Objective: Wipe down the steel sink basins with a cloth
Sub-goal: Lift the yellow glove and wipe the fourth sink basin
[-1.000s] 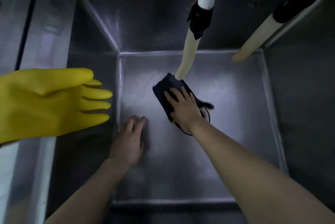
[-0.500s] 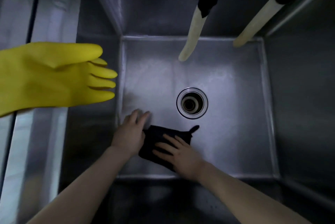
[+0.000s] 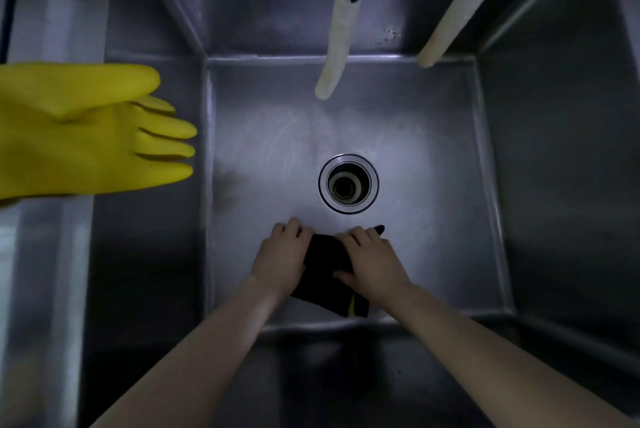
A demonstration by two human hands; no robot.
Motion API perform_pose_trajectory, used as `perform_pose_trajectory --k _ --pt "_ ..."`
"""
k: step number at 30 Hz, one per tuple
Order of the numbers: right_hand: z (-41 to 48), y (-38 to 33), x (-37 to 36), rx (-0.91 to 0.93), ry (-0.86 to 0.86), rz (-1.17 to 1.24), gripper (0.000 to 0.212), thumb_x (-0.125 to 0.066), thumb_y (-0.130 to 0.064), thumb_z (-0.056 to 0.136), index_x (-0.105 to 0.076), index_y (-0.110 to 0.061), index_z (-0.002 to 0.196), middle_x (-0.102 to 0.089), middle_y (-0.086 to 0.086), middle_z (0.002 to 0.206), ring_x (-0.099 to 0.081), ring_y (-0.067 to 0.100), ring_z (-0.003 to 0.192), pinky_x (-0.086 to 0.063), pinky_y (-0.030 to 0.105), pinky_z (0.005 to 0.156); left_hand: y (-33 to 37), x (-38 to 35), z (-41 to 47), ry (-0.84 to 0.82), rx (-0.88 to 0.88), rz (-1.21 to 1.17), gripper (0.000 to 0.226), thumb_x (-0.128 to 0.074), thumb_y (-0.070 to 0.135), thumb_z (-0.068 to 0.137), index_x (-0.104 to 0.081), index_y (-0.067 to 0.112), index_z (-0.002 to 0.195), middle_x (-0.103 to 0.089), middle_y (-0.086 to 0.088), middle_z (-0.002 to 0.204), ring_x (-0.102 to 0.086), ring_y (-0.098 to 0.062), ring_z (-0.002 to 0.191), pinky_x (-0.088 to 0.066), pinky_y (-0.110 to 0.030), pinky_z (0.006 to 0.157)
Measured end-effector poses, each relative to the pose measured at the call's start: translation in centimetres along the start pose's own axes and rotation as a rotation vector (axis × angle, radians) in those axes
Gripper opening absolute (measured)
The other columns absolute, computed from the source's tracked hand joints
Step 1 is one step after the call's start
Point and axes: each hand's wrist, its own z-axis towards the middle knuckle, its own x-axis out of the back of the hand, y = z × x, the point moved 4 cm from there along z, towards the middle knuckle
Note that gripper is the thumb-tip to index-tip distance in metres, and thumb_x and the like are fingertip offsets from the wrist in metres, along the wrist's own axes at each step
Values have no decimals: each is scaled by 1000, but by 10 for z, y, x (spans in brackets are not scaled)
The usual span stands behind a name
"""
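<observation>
Both your hands are on the cloth [image 3: 325, 272], which lies on the basin [image 3: 433, 168] floor by the near wall, just near of the drain [image 3: 348, 183]. Your left hand [image 3: 282, 254] curls its fingers onto the cloth's left edge; your right hand [image 3: 372, 261] bends over the far edge, thumb on top. Both grip it. The step looks like regathering the cloth mid-wipe of the floor. Next move probably calls for a flat press and a stroke toward the far wall, clear of the drain. A yellow glove [image 3: 86, 130] rests on the left rim.
</observation>
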Motion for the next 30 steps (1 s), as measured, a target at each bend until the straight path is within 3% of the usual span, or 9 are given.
perform_pose_trajectory --k 4,7,10,13,15,17,19,23,30 --pt "0 -8 -5 -7 -118 31 65 -70 -44 79 -45 -19 133 -48 6 131 -42 27 122 -38 38 94 -2 3 -2 -63 30 -21 32 -58 9 83 -54 7 115 -41 -15 122 -48 -35 111 -47 -47 92" --pt "-4 -18 -6 14 -201 -8 50 -67 -38 83 -54 -15 125 -50 10 128 -42 29 124 -37 38 94 -4 6 -16 -72 0 -30 31 -62 11 81 -57 7 111 -41 -12 121 -47 -32 111 -47 -44 92" --pt "-14 -29 9 69 -162 -22 44 -66 -37 81 -58 -19 121 -51 7 123 -43 28 120 -35 37 93 -6 17 -40 -66 -38 -45 31 -66 14 78 -57 11 108 -51 -8 118 -48 -29 110 -48 -43 88" --pt "-28 -43 35 138 -137 -34 35 -65 -35 80 -59 -22 112 -61 3 114 -52 26 112 -29 39 102 -7 41 -68 -39 -46 -152 24 -66 16 80 -55 14 101 -63 -8 108 -58 -30 103 -48 -41 84" --pt "-38 -57 62 170 -70 -9 24 -64 -30 79 -57 -24 101 -67 2 103 -59 27 102 -34 38 98 -6 65 -89 26 -56 -202 23 -64 17 82 -55 18 103 -63 -5 109 -59 -28 101 -49 -42 85" --pt "-50 -74 96 213 45 -6 21 -62 -28 76 -55 -23 95 -69 3 95 -62 28 91 -40 34 78 -5 93 -113 113 -71 -191 23 -60 19 85 -53 20 107 -61 -4 112 -58 -29 101 -49 -42 84" --pt "-62 -94 131 243 134 14 21 -63 -27 77 -56 -21 96 -68 4 95 -61 28 88 -45 36 69 -8 123 -140 215 -78 -162 24 -57 21 87 -50 21 111 -59 -3 113 -58 -28 101 -49 -43 83" --pt "-84 -147 194 292 228 88 23 -68 -23 78 -59 -20 99 -64 2 96 -57 25 92 -44 36 65 -23 183 -204 438 -137 -175 22 -57 20 90 -50 20 112 -58 -3 111 -58 -26 99 -50 -44 81" --pt "-118 -306 270 458 341 26 30 -72 -16 74 -65 -16 103 -67 6 104 -58 27 100 -46 39 77 -97 249 -346 697 -78 -209 24 -59 20 88 -53 21 111 -60 0 109 -60 -27 94 -50 -42 78"
